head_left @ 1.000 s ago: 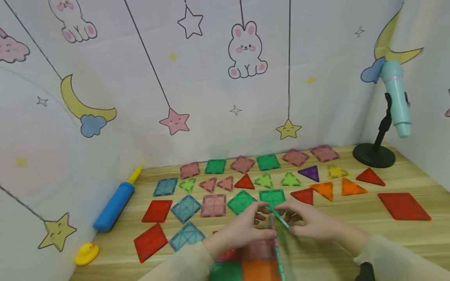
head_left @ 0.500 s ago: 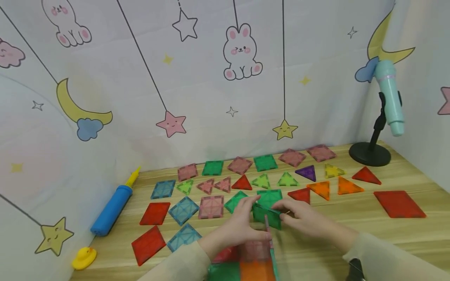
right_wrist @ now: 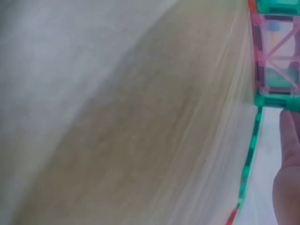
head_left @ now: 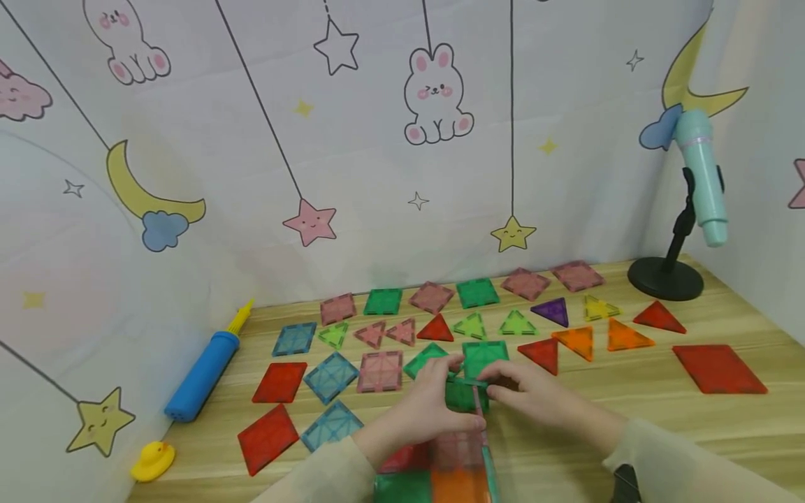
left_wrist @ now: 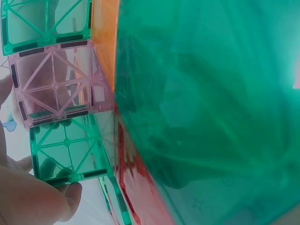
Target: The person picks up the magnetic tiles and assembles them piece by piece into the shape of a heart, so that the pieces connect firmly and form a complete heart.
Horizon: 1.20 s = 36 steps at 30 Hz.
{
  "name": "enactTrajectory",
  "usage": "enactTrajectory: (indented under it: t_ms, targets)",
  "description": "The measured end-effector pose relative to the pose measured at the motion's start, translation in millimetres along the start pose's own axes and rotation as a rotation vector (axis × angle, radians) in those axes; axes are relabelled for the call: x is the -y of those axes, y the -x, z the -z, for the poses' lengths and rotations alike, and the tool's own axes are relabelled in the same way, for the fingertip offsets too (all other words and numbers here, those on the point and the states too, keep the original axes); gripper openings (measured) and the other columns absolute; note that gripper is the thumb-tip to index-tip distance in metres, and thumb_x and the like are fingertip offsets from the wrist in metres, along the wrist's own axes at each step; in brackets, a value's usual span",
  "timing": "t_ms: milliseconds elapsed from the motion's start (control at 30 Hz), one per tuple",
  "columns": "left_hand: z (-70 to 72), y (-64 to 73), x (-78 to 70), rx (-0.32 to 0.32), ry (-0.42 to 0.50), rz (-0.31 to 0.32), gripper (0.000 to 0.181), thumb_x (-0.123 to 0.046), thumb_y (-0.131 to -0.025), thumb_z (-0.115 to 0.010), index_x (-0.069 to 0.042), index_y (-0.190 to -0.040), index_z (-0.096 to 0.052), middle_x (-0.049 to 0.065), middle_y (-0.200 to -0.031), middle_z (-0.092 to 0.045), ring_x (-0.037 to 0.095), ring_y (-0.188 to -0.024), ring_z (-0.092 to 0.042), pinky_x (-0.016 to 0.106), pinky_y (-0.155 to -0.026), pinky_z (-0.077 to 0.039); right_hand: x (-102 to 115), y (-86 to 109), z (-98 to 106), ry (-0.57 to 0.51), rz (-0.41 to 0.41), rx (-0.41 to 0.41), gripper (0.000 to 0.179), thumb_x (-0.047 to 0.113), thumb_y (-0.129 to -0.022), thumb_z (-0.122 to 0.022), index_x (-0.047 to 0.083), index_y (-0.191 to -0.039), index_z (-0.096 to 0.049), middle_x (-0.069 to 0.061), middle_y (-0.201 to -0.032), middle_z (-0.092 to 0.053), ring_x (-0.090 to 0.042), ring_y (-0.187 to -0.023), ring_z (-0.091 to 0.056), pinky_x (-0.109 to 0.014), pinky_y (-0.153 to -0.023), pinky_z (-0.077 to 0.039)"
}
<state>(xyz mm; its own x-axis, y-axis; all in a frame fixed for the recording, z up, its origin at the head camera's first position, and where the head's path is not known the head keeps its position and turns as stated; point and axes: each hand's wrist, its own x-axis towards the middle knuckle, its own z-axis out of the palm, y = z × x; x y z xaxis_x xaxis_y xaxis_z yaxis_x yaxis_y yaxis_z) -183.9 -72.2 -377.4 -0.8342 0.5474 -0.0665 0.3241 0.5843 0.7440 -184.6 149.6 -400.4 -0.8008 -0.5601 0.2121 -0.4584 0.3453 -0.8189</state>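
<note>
In the head view, both hands meet at a small standing wall of translucent magnetic tiles. My left hand curls around the wall, fingers at the green square tile and thumb near the standing pink square tile. From the other side, my right hand pinches the right end of that green tile. In the left wrist view, the green tile stands against the pink tile. In the right wrist view, right fingertips lie right at a green tile edge. Left fingers are partly hidden.
Flat orange, green and pink tiles lie beside the wall. Several loose square and triangular tiles, such as a red square, spread behind. A blue pump, yellow duck and microphone on a stand are at the sides.
The green tile, first slanting to the right of the pink tile, has turned and moved left to lie across the pink tile's far end. The right hand has moved left with it.
</note>
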Motion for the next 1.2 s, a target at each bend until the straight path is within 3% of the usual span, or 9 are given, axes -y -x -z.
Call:
enactTrajectory:
  t_ms: [267, 567, 833, 933, 1033, 1200]
  targets:
    - [-1.7, 1.9, 2.0, -0.024, 0.009, -0.005, 0.086, -0.037, -0.077, -0.077, -0.014, -0.145, -0.029, 0.008, -0.134, -0.039, 0.027, -0.123, -0.035, 0.052, -0.098, -0.034, -6, -2.1, -3, -0.029, -0.04, 0.004, 0.022, 0.023, -0.098, -0.051, 0.015, -0.116, -0.062, 0.001, -0.11, -0.062, -0.012, -0.099, -0.057, -0.027, -0.082, -0.047]
    - [-2.2, 3.9, 3.5, -0.071, -0.007, 0.05, 0.083, -0.043, -0.074, -0.077, -0.012, -0.139, -0.036, 0.006, -0.131, -0.04, 0.026, -0.12, -0.037, 0.053, -0.096, -0.034, -7, -2.8, -2, -0.036, -0.066, 0.004, 0.021, 0.026, -0.098, -0.051, 0.02, -0.114, -0.063, 0.003, -0.106, -0.062, -0.011, -0.094, -0.058, -0.027, -0.078, -0.048]
    - [-5.1, 1.8, -2.6, -0.182, -0.231, 0.066, 0.088, -0.059, -0.066, -0.076, -0.015, -0.135, -0.042, 0.006, -0.13, -0.043, 0.029, -0.12, -0.036, 0.06, -0.098, -0.02, -4, -2.9, -4, -0.047, -0.079, 0.032, 0.026, 0.027, -0.098, -0.05, 0.015, -0.119, -0.061, 0.001, -0.112, -0.061, -0.013, -0.1, -0.056, -0.027, -0.082, -0.047]
    - [-4.9, 1.6, -3.1, -0.197, -0.26, 0.066, 0.088, -0.061, -0.065, -0.076, -0.015, -0.133, -0.043, 0.006, -0.129, -0.043, 0.028, -0.119, -0.037, 0.059, -0.099, -0.02, -2, -3.2, -5, -0.062, -0.078, 0.035, 0.029, 0.027, -0.099, -0.049, 0.012, -0.12, -0.06, -0.002, -0.114, -0.06, -0.015, -0.101, -0.055, -0.027, -0.082, -0.047]
    - [-3.2, 2.7, -2.0, -0.184, -0.205, 0.054, 0.087, -0.059, -0.068, -0.075, -0.014, -0.135, -0.042, 0.006, -0.129, -0.043, 0.027, -0.119, -0.038, 0.059, -0.098, -0.023, -1, -4.1, -7, -0.087, -0.086, 0.03, 0.028, 0.025, -0.098, -0.051, 0.009, -0.119, -0.06, -0.004, -0.113, -0.06, -0.016, -0.101, -0.055, -0.027, -0.082, -0.047]
    - [5.4, 7.1, 6.1, -0.138, -0.02, 0.017, 0.079, -0.043, -0.077, -0.075, -0.009, -0.138, -0.038, 0.011, -0.129, -0.043, 0.029, -0.114, -0.043, 0.056, -0.094, -0.032, 0, -5.7, -9, -0.111, -0.088, 0.012, 0.026, 0.023, -0.097, -0.052, 0.007, -0.116, -0.06, -0.005, -0.11, -0.06, -0.016, -0.099, -0.055, -0.026, -0.082, -0.047]
